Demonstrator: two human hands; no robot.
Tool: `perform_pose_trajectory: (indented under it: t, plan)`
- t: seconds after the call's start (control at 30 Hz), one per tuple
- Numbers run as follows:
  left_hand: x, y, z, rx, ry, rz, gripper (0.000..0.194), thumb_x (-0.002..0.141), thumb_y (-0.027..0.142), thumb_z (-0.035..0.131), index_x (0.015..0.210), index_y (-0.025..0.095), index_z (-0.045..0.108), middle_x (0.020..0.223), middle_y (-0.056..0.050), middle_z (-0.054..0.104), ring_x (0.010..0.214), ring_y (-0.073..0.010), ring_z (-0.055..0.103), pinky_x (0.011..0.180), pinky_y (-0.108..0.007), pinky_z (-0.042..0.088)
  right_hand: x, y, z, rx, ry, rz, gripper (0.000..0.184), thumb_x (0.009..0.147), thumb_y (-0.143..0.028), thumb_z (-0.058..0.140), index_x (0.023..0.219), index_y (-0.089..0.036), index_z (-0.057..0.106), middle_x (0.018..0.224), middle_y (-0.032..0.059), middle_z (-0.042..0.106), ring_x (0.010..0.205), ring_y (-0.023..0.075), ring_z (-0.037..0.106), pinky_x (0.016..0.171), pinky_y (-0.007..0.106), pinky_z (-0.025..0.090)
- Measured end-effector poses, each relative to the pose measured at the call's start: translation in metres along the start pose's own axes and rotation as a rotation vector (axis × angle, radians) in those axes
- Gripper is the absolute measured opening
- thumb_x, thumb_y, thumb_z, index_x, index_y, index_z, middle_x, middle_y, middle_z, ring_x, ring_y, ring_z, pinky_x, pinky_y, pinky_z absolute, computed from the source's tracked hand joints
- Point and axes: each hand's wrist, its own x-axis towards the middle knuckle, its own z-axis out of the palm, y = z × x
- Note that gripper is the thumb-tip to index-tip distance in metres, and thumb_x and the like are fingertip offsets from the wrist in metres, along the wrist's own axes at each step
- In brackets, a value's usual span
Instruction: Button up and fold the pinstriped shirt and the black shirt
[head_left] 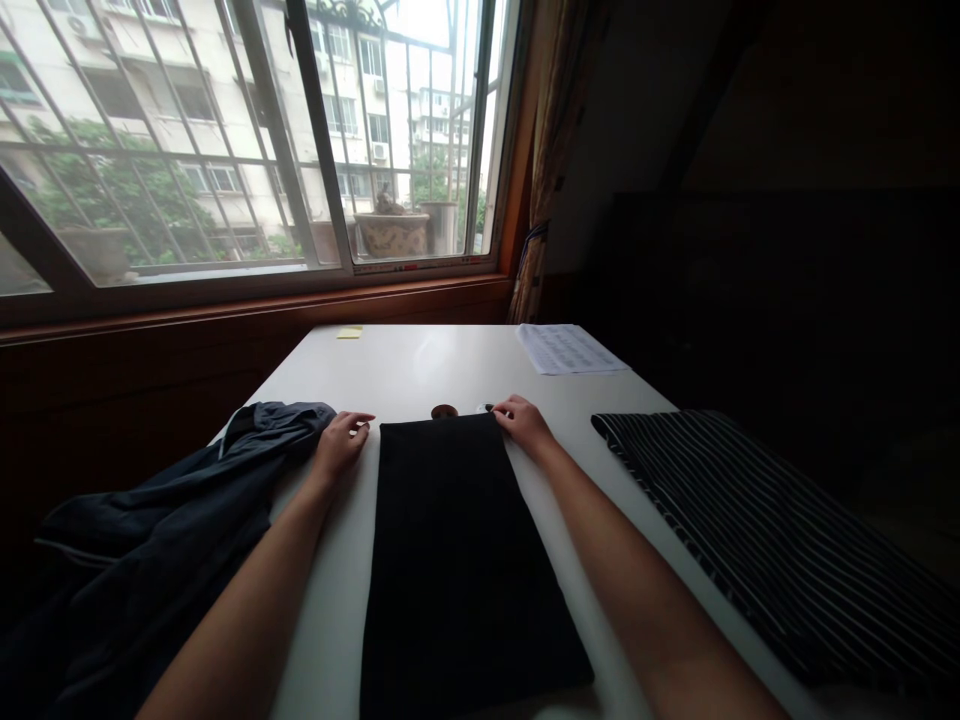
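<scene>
A black folded cloth (450, 550) lies flat and lengthwise on the white table (427, 365), its far edge fairly straight. My right hand (521, 425) pinches the far right corner of this cloth between thumb and fingers. Just left of the far left corner, my left hand (343, 440) rests at the table with fingers apart, not touching the black cloth. Beyond the far edge is a small round brown object (444, 411), partly covered by the cloth. A small pale object (482, 408) by my right fingertips is too small to name.
A crumpled dark grey-blue garment (195, 490) hangs over the table's left edge. On the right lies a black striped cloth (750, 530). Printed paper (571, 349) and a yellow sticky note (349, 332) lie at the back. A barred window (247, 140) stands beyond.
</scene>
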Motion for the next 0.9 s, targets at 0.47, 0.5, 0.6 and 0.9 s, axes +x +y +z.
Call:
perform_pose_trajectory:
  t: [0.47, 0.5, 0.6, 0.9]
  plan:
    - [-0.015, 0.074, 0.029, 0.398, -0.312, 0.356, 0.047, 0.102, 0.04, 0.043, 0.142, 0.019, 0.052, 0.154, -0.01, 0.046, 0.148, -0.0308, 0.032, 0.122, -0.055, 0.021, -0.002, 0.003, 0.0, 0.061, 0.097, -0.04, 0.029, 0.093, -0.035, 0.052, 0.095, -0.02, 0.077, 0.093, 0.0071, 0.071, 0.087, 0.0208, 0.067, 0.082, 0.032, 0.052]
    - [-0.017, 0.076, 0.033, 0.421, -0.352, 0.318, 0.05, 0.102, 0.042, 0.042, 0.144, 0.017, 0.05, 0.155, -0.011, 0.044, 0.148, -0.0321, 0.03, 0.121, -0.055, 0.022, -0.002, 0.002, 0.0, 0.066, 0.098, -0.051, 0.032, 0.094, -0.036, 0.05, 0.098, -0.02, 0.077, 0.095, 0.0074, 0.071, 0.09, 0.0212, 0.067, 0.084, 0.033, 0.052]
    - [-0.022, 0.076, 0.04, 0.457, -0.422, 0.229, 0.058, 0.103, 0.047, 0.037, 0.15, 0.013, 0.042, 0.159, -0.014, 0.037, 0.15, -0.0335, 0.027, 0.121, -0.055, 0.023, -0.005, -0.004, -0.004, 0.078, 0.101, -0.086, 0.036, 0.097, -0.036, 0.046, 0.107, -0.02, 0.076, 0.104, 0.0081, 0.073, 0.101, 0.0221, 0.067, 0.094, 0.035, 0.051]
    - [-0.022, 0.071, 0.044, 0.492, -0.457, 0.205, 0.062, 0.103, 0.049, 0.031, 0.154, 0.015, 0.037, 0.162, -0.012, 0.03, 0.152, -0.032, 0.02, 0.122, -0.054, 0.019, -0.016, -0.06, 0.0, 0.045, -0.009, -0.236, 0.04, 0.099, -0.032, 0.041, 0.123, -0.02, 0.07, 0.127, 0.0069, 0.069, 0.123, 0.0207, 0.06, 0.112, 0.037, 0.043]
